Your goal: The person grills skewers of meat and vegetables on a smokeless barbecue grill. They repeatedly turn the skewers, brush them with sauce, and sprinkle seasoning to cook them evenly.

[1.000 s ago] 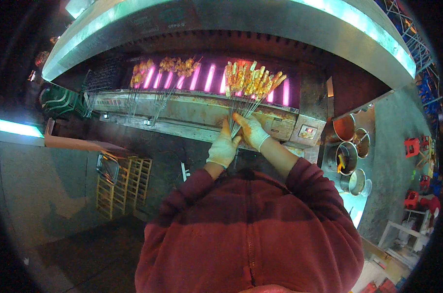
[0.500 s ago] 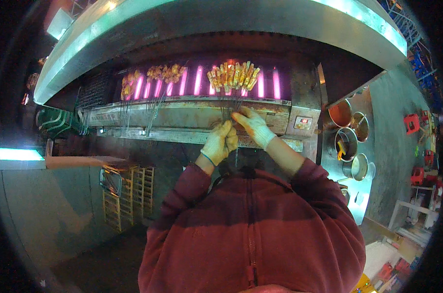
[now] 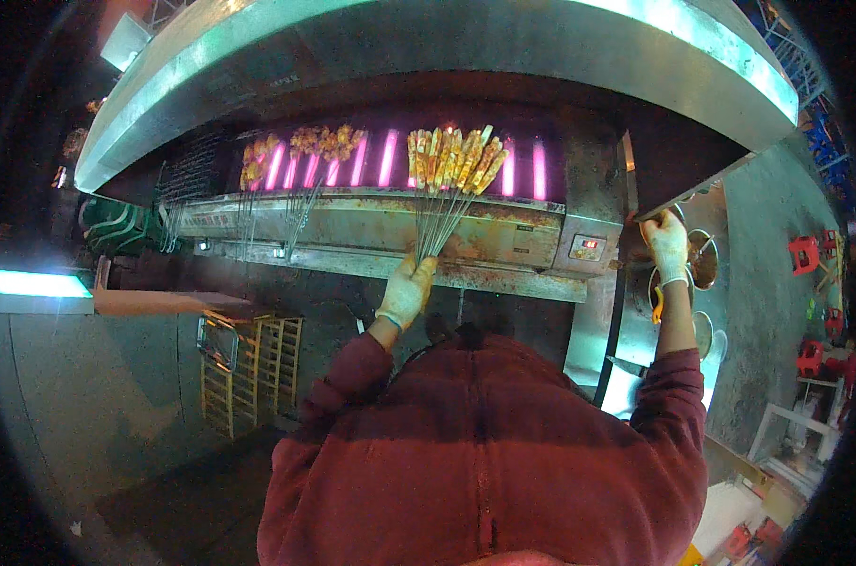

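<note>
My left hand (image 3: 407,291), in a whitish work glove, is closed round the lower ends of a bunch of thin metal skewers (image 3: 440,223). Their browned, stick-shaped food pieces (image 3: 454,160) fan out over the glowing grill (image 3: 352,224). Off to the right, my gloved right hand (image 3: 667,247) is over the pots, near the hood's corner. Its fingers are curled; what they hold, if anything, is hidden. Beside that wrist a yellow-handled tool (image 3: 658,307) stands in a steel pot (image 3: 651,283).
More skewers with chunky browned pieces (image 3: 326,143) lie on the grill's left part. A curved metal hood (image 3: 428,42) overhangs it. Pots, including one with a ladle (image 3: 702,257), stand on the right-hand counter. A yellow slatted rack (image 3: 249,373) stands lower left; red stools (image 3: 804,256) are far right.
My right hand has left the skewers and moved right to the pots. My left hand keeps the bunch, now lower and slightly left, with the skewers more fanned out.
</note>
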{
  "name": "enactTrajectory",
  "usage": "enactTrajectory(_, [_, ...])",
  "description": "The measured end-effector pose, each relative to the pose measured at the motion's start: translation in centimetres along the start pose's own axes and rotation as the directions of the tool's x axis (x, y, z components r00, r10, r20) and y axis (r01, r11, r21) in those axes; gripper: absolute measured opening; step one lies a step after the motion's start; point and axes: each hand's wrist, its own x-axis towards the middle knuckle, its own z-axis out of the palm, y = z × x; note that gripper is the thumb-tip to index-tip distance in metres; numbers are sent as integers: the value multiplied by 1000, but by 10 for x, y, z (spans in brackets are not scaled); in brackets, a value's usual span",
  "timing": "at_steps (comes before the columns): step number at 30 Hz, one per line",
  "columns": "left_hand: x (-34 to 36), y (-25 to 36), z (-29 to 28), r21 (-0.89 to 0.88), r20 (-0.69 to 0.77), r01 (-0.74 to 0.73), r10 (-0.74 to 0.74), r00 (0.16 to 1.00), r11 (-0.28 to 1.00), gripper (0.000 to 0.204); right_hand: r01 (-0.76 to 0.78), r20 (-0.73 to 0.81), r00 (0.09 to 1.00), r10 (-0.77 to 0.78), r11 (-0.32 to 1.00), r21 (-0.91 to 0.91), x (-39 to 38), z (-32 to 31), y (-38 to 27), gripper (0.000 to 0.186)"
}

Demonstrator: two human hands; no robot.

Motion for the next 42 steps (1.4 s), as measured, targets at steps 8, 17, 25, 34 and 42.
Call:
enactTrajectory(8, [-1, 24, 13, 823, -170, -20, 279, 945, 568, 74, -107, 357, 845, 399, 779, -618, 65, 50, 110, 31])
enactTrajectory(17, [-11, 26, 14, -396, 175, 134, -69, 982, 908, 31, 83, 352, 927, 130, 844, -531, 79, 72, 164, 31])
enactTrajectory(25, [-14, 25, 0, -467, 284, 313, -195, 939, 827, 23, -260, 62, 959, 278, 766, 587, -61, -40, -12, 22])
enactTrajectory(34, [-13, 28, 5, 668, -91, -114, 232, 968, 736, 30, 60, 135, 974, -183, 779, 624, -24, -14, -218, 22])
enactTrajectory(42, [-14, 43, 4, 719, -66, -91, 199, 978, 689, 25, 528, 364, 750, -553, 831, 175, 32, 60, -330, 22])
